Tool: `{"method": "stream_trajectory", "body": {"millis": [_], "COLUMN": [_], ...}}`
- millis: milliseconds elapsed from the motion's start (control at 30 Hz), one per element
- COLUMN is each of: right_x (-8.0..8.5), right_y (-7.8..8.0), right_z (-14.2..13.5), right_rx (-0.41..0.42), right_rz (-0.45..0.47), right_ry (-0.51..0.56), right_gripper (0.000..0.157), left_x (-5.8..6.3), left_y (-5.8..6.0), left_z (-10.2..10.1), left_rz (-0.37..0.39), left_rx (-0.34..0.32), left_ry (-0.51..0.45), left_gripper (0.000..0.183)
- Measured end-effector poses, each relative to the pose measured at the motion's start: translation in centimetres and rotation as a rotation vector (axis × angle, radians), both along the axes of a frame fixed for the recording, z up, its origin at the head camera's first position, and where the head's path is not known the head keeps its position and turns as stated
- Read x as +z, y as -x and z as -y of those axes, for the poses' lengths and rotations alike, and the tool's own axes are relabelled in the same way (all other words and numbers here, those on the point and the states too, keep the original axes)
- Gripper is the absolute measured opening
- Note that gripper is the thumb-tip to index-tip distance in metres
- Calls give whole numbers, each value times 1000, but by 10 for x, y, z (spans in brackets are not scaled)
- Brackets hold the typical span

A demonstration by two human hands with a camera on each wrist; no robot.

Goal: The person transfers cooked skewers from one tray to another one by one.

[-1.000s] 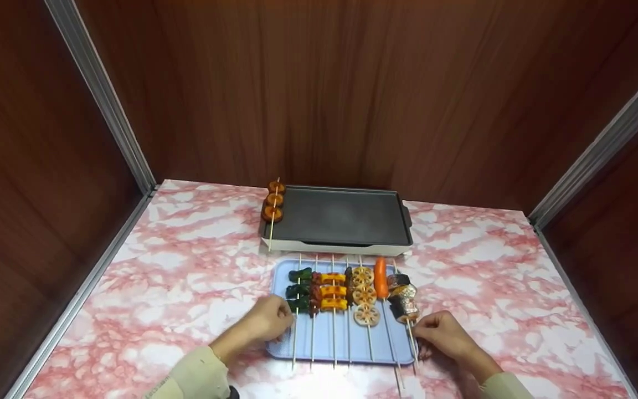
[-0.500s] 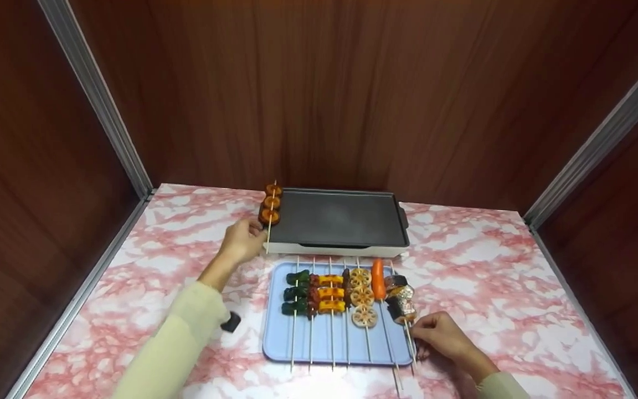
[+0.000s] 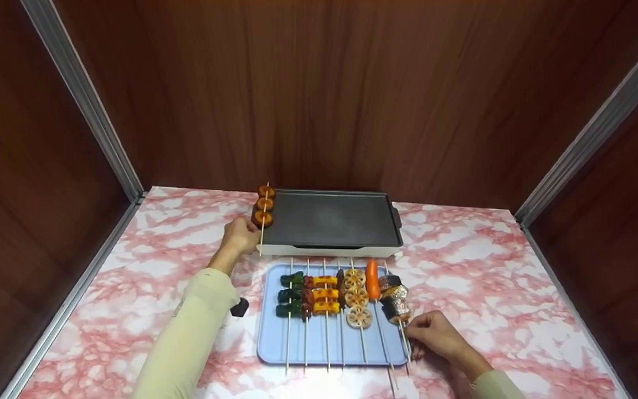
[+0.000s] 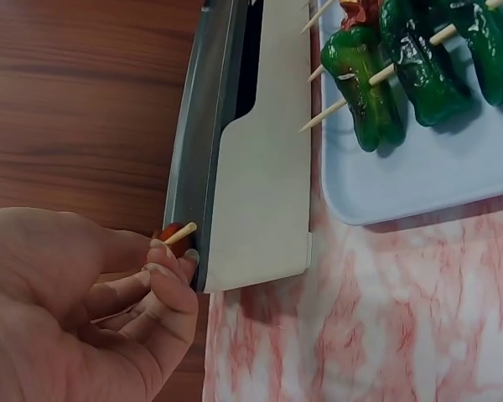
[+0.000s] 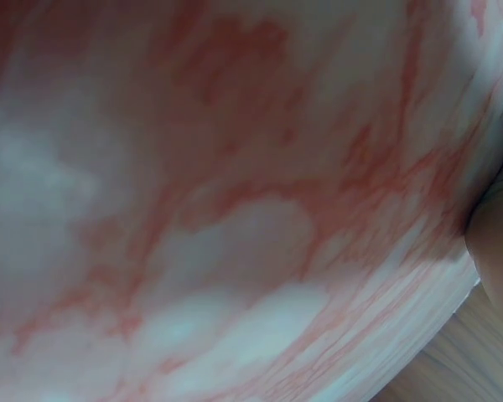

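Note:
At the griddle's left edge, my left hand (image 3: 240, 235) pinches the bare stick end of a skewer of round orange-brown slices (image 3: 264, 204). In the left wrist view, thumb and fingertips close around the stick (image 4: 181, 233). The slices lie along the left side of the black griddle (image 3: 335, 219). My right hand (image 3: 435, 334) is at the right side of the blue tray (image 3: 310, 354), its thumb and forefinger pinching the stick below a skewer of dark, silvery fish-like chunks (image 3: 395, 305). The right wrist view shows mostly tabletop, with those fingertips out of sight.
On the tray lie skewers of green peppers (image 3: 289, 295), yellow pieces (image 3: 325, 294), lotus root slices (image 3: 357, 298) and an orange sausage (image 3: 372, 280), among others. Several sticks overhang its edges. Brown wood-look panels (image 3: 319, 94) enclose the marbled table (image 3: 474, 249).
My left hand has moved from the tray's left edge up to the griddle and now pinches the round-slice skewer's stick. The right hand has stayed by the tray's right side.

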State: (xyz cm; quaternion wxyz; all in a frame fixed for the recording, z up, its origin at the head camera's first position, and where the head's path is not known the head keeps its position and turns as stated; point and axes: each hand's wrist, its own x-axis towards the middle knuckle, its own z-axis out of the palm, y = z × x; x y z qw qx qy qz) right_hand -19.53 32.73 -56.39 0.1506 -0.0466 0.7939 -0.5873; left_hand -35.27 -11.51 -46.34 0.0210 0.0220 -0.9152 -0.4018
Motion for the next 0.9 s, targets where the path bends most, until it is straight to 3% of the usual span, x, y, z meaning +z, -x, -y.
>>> {"method": "stream_trajectory", "body": {"millis": [567, 900], "right_x": [-3, 1], "right_y": [0, 1], "right_z": [1, 0], "right_rx": [9, 6], "right_rz": [-5, -17], "right_ry": [1, -19], "right_gripper": [19, 18], "left_x": [-7, 0], "left_y": [3, -14], "left_z": [-9, -8], "left_rz": [31, -7], "left_rx": [-19, -39], "left_ry": [-44, -83], "left_gripper": [16, 17]}}
